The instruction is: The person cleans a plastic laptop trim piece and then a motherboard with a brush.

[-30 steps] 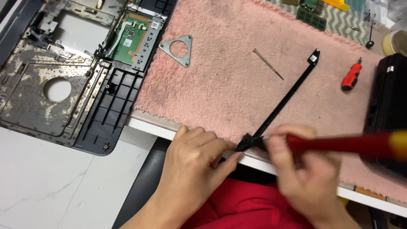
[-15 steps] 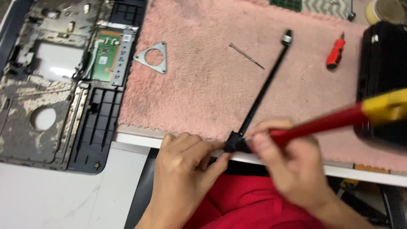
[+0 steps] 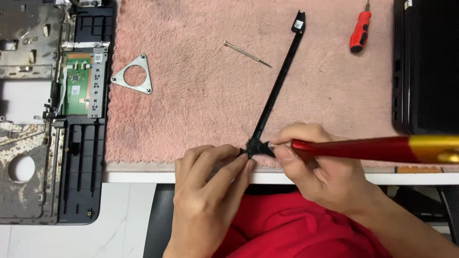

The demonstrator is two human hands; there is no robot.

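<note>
Head view: we see the left hand [image 3: 210,191] pinching the near end of a long black plastic strip [image 3: 277,86] between fingertips, right at the table's [image 3: 143,177] front edge. The right hand [image 3: 320,177] is closed around a red-handled screwdriver [image 3: 377,148] with a yellow band, its tip end meeting the strip's near end just beside the left fingertips — the exact contact spot is hidden by the fingers.

The strip runs diagonally away over a pink fuzzy mat [image 3: 201,110], its far end up near the top of the frame. On the mat, well apart from the hands: a triangular metal bracket [image 3: 134,75] with a round hole, a thin loose screwdriver shaft [image 3: 246,53], and a small red screwdriver [image 3: 360,31].

Left of the mat lies an opened laptop base [image 3: 33,143] with a green circuit board [image 3: 76,83] — dirty, stained metal. At the right edge sits a black laptop [image 3: 425,67]. Red clothing [image 3: 282,229] shows below the table edge.
</note>
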